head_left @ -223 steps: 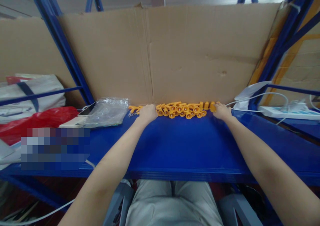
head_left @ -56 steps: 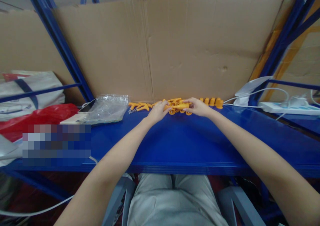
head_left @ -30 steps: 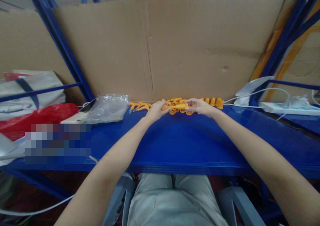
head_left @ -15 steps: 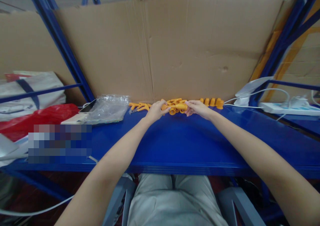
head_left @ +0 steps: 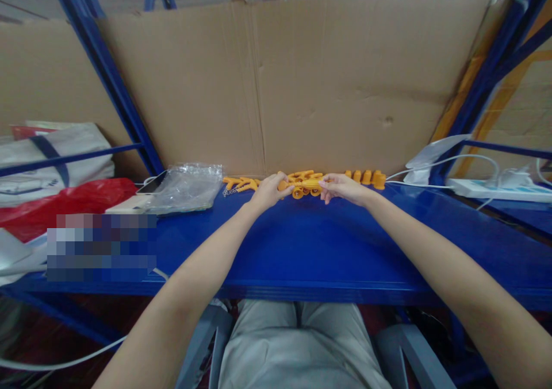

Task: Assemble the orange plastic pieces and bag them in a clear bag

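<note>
My left hand (head_left: 268, 191) and my right hand (head_left: 345, 189) meet over a small cluster of orange-yellow plastic parts at the back of the blue table. Between them is an orange plastic piece (head_left: 309, 184), pinched at its left end by the left fingers and at its right end by the right thumb and fingers. Just below it show several round orange cups (head_left: 298, 193); whether they are joined to the piece I cannot tell. Branched orange pieces (head_left: 240, 183) lie left of my left hand, beside small metal bits (head_left: 230, 192). Orange stepped caps (head_left: 366, 177) stand in a row beyond my right hand.
A cardboard sheet (head_left: 336, 84) rises behind the blue table (head_left: 297, 245). To the left lie a clear plastic bag (head_left: 190, 187), a red bag (head_left: 86, 198) and a white cloth bag (head_left: 81, 142). A white power strip (head_left: 495, 188) with cables sits at the right.
My right hand has tilted slightly, its fingers a little lower at the piece's right end. The left hand keeps its place, and the view has shifted very slightly.
</note>
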The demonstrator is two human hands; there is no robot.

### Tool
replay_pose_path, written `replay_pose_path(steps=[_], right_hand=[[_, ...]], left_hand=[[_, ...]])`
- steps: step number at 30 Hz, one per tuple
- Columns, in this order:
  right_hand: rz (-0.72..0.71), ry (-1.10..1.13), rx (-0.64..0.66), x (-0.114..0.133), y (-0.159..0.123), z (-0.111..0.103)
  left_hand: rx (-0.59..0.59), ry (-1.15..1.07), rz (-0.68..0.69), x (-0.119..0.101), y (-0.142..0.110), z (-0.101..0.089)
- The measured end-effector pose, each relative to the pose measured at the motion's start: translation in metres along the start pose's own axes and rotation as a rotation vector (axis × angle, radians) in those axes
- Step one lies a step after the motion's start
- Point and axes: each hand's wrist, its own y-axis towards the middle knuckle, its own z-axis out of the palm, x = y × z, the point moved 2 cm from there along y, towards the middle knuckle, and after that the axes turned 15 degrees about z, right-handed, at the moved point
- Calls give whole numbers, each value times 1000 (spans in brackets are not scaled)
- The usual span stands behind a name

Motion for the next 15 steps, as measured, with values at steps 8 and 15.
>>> replay_pose_path(steps=[8,15], right_hand=[[54,0,-40,-5,8,2],[35,-25,36,0,0,-1]], left_hand=[[12,-24,13,-1,1,1],[27,-49,-17,-3,0,2]])
